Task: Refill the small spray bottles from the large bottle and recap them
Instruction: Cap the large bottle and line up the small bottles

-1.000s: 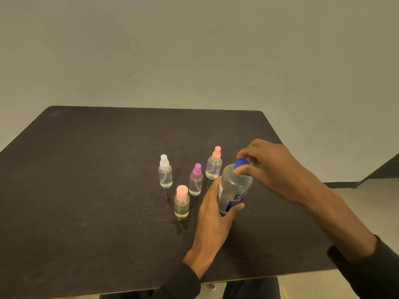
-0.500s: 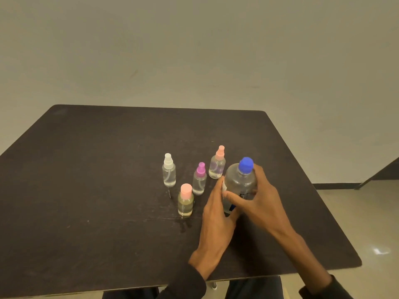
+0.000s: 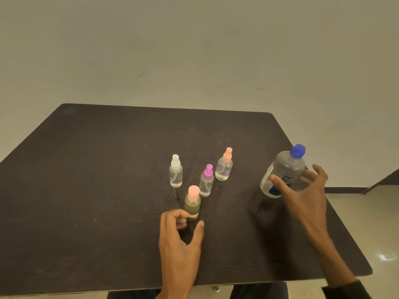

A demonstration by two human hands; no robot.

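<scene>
Since the earlier frames, the large bottle point(image 3: 282, 171) had travelled from beside the cluster of small bottles out to the right side of the table point(image 3: 108, 169), and both hands had left it. It stood there with its blue cap point(image 3: 298, 151) on, apparently leaning a little in this wide-angle view, clear liquid visible through most of its body. The right hand point(image 3: 306, 190) hovered just near of it with fingers spread and thumb across the label; whether any fingertip still touched the plastic could not be told, but nothing was clasped.

The left hand point(image 3: 180, 238) had dropped back toward the near edge and lay directly near of the peach-capped bottle point(image 3: 192, 201), fingers curled loosely around a gap, thumb out to the right, gripping nothing. That bottle stood upright, its long axis vertical, just far of the fingertips and holding yellowish liquid. This hand was plainly the closer one, so a short forward reach would likely close on it.

Farther off stood the magenta-topped sprayer point(image 3: 206, 180), the white-topped sprayer point(image 3: 176, 171) to the left and the pink-topped sprayer point(image 3: 224, 165) farthest, each holding only a little clear liquid. All tops were still on, so no refilling appeared to have begun.
</scene>
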